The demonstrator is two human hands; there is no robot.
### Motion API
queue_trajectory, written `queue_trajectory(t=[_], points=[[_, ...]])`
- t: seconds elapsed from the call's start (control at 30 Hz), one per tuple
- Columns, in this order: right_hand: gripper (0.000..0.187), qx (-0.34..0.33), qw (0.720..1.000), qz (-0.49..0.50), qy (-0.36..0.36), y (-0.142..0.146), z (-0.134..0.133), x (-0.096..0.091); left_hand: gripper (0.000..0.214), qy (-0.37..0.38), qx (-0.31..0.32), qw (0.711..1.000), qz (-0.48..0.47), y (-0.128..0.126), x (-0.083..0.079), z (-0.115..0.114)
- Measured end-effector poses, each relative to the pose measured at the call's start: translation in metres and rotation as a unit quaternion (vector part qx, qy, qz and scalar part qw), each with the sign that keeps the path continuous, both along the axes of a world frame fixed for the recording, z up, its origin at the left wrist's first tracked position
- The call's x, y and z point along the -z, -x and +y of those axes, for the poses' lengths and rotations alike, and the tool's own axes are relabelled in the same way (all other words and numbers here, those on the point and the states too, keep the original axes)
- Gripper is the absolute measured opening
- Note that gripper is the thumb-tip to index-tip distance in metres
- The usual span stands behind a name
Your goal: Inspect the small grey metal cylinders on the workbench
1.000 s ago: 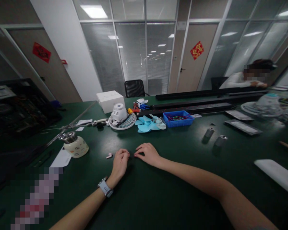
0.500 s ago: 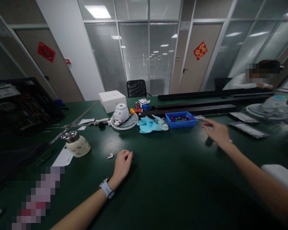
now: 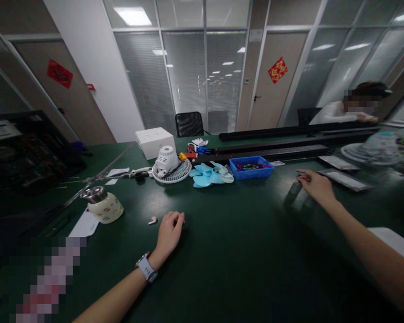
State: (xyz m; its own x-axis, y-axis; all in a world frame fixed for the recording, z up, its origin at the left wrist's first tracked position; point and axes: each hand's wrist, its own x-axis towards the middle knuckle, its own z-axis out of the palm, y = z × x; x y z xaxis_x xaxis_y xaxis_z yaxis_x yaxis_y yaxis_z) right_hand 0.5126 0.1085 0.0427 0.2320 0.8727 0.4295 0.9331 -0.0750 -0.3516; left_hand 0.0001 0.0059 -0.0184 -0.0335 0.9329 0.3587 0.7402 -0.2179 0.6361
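My left hand (image 3: 170,229) rests on the dark green table with its fingers curled in, and nothing shows in it. A pale pink earbud (image 3: 152,220) lies just to its left. Over at the right, my right hand (image 3: 318,187) has thumb and fingers closed at the top of a small grey cylinder (image 3: 295,187). Whether the cylinder's lower end touches the table I cannot tell. Beyond that hand, to its left, stands a blue tray (image 3: 254,173) of small coloured parts. Light blue fan blades (image 3: 204,176) lie beside the tray.
A white fan housing with its grille (image 3: 171,172), a white box (image 3: 155,142) and a cream flask (image 3: 107,208) stand toward the left. Long black bars (image 3: 272,150) run along the back. Flat packets (image 3: 345,178) lie at right, where another person (image 3: 333,112) sits beyond.
My right hand has moved slightly right, and the grey cylinder now shows at its fingertips. The left hand stays in place. The whole view has shifted a little.
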Motion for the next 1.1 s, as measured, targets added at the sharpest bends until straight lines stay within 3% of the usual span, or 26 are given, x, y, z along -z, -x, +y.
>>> queue_trajectory(t=[0.3,0.4,0.5,0.67,0.8,0.9,1.0,1.1], points=[[0.042,0.060,0.997,-0.021,0.035,0.000,-0.012,0.000,0.042,0.009,0.003,1.000,0.002,-0.001,-0.001,-0.003],[0.058,0.073,0.997,0.023,-0.007,-0.008,-0.028,0.016,0.042,0.010,0.008,1.000,0.000,-0.001,-0.001,-0.005],[0.070,0.057,0.993,0.099,0.014,-0.020,-0.044,0.041,0.041,0.014,0.013,1.000,0.006,-0.001,-0.001,-0.005],[0.052,0.021,0.985,0.166,0.035,-0.020,-0.054,0.065,0.041,0.014,0.015,1.000,0.006,-0.001,-0.001,-0.003],[0.048,-0.092,0.975,0.199,0.033,0.040,-0.058,0.064,0.041,0.016,0.006,1.000,0.012,-0.003,-0.003,-0.002],[0.045,-0.216,0.951,0.221,0.026,0.116,-0.070,0.059,0.040,0.009,0.018,1.000,0.018,-0.006,-0.007,-0.005],[0.043,-0.340,0.912,0.214,0.077,0.197,-0.084,0.054,0.034,-0.014,0.053,0.998,0.012,-0.011,-0.015,-0.011],[0.043,-0.423,0.879,0.194,0.102,0.261,-0.095,0.051,0.025,-0.041,0.098,0.994,0.000,-0.018,-0.021,-0.020]])
